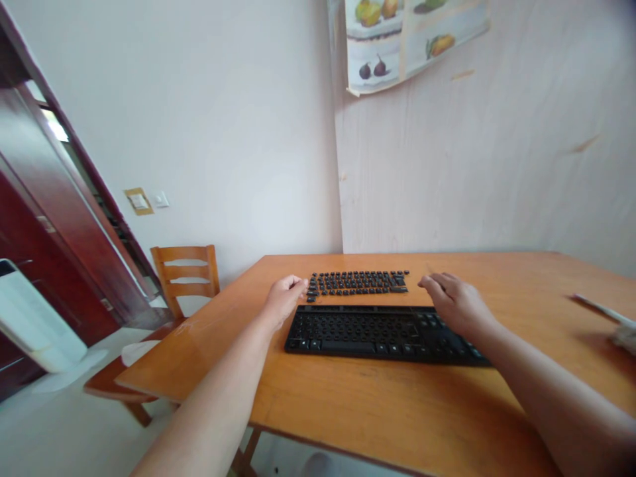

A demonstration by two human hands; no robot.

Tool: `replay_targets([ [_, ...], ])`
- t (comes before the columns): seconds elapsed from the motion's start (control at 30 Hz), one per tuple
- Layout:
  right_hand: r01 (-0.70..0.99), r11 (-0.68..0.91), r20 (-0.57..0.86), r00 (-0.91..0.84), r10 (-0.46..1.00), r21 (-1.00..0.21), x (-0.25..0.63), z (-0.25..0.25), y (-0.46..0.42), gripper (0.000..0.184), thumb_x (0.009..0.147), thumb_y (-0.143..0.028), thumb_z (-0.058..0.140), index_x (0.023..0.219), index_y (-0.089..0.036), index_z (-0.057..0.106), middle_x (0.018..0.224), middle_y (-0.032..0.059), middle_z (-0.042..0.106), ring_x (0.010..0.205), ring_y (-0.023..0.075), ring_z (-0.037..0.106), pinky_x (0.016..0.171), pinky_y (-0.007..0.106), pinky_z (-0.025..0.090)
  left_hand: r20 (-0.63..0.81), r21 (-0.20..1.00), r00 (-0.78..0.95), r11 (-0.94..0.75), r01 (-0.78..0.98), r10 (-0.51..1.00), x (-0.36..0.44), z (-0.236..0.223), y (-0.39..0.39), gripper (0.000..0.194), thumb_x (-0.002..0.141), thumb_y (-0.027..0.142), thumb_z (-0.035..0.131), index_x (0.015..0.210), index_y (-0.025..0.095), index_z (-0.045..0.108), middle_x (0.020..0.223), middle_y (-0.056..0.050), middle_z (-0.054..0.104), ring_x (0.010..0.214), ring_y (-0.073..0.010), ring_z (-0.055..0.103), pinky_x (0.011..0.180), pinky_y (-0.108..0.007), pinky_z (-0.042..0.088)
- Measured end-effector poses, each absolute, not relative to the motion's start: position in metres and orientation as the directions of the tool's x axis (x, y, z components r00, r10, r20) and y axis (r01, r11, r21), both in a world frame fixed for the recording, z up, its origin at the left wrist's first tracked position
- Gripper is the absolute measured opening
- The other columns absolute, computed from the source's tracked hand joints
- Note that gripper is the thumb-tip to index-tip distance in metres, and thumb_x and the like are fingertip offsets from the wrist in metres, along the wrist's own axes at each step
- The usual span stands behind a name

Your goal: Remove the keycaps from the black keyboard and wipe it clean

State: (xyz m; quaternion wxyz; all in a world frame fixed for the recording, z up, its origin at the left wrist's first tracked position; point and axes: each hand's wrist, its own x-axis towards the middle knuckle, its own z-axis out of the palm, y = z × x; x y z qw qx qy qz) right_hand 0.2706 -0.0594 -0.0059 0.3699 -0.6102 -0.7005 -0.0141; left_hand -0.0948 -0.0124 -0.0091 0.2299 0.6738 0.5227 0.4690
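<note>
A black keyboard (358, 331) lies on the wooden table. Its main letter area shows bare key sockets, while the bottom row and some keys at the right are still capped. Behind it, loose black keycaps (358, 283) are laid out in rows. My left hand (287, 297) is at the left end of these rows, thumb and fingers pinched together beside the outermost keycaps; anything between the fingertips is too small to make out. Over the right part of the keyboard is my right hand (458, 303), palm down, thumb stretched left and fingers loosely extended, with nothing visible in it.
The wooden table (348, 404) reaches back to the wall. A thin stick-like object (599, 307) lies at its right side. To the left stand a wooden chair (185, 271) and a dark red door (44, 252). A fruit picture (382, 43) hangs on the wall.
</note>
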Motion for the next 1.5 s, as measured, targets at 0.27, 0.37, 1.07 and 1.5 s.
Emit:
replay_targets([
  [0.27,0.813,0.094,0.416,0.192,0.889,-0.575,0.271,0.000,-0.069,0.052,0.091,-0.053,0.030,0.075,-0.020,0.067,0.068,0.0055,0.063,0.074,0.0236,0.061,0.069,0.032,0.041,0.439,0.718,-0.050,-0.316,0.620,0.897,-0.105,-0.031,-0.009,0.048,0.083,0.058,0.045,0.054,0.020,0.042,0.050,0.004,0.042,0.054,-0.0119,0.040,0.054,-0.024,0.027],
  [0.37,0.715,0.089,0.358,0.234,0.904,-0.693,0.264,0.002,-0.071,0.053,0.089,-0.057,0.032,0.075,-0.018,0.065,0.056,0.0031,0.054,0.058,0.0199,0.055,0.058,0.030,0.040,0.448,0.678,-0.015,-0.329,0.657,0.894,-0.105,-0.032,-0.010,0.051,0.082,0.059,0.045,0.052,0.019,0.038,0.049,0.004,0.036,0.053,-0.0116,0.036,0.054,-0.026,0.022],
  [1.07,0.380,0.236,0.105,-0.335,0.936,-0.894,0.120,0.036,-0.087,0.032,0.077,-0.039,0.064,0.099,-0.016,0.062,0.068,-0.0021,0.056,0.057,0.0091,0.049,0.054,0.022,0.040,0.421,0.562,0.139,-0.378,0.735,0.896,-0.097,-0.027,-0.016,0.062,0.087,0.065,0.029,0.059,0.019,0.057,0.054,-0.002,0.052,0.057,-0.0156,0.045,0.055,-0.028,0.020],
  [1.5,0.362,0.544,0.235,-0.626,0.743,-0.757,0.073,0.035,-0.079,0.030,0.086,-0.044,0.054,0.086,-0.017,0.068,0.071,-0.0020,0.057,0.064,0.0104,0.048,0.063,0.023,0.039,0.389,0.588,0.218,-0.423,0.689,0.895,-0.096,-0.030,-0.012,0.059,0.086,0.063,0.034,0.058,0.019,0.061,0.053,-0.004,0.056,0.055,-0.0152,0.046,0.054,-0.028,0.021],
])
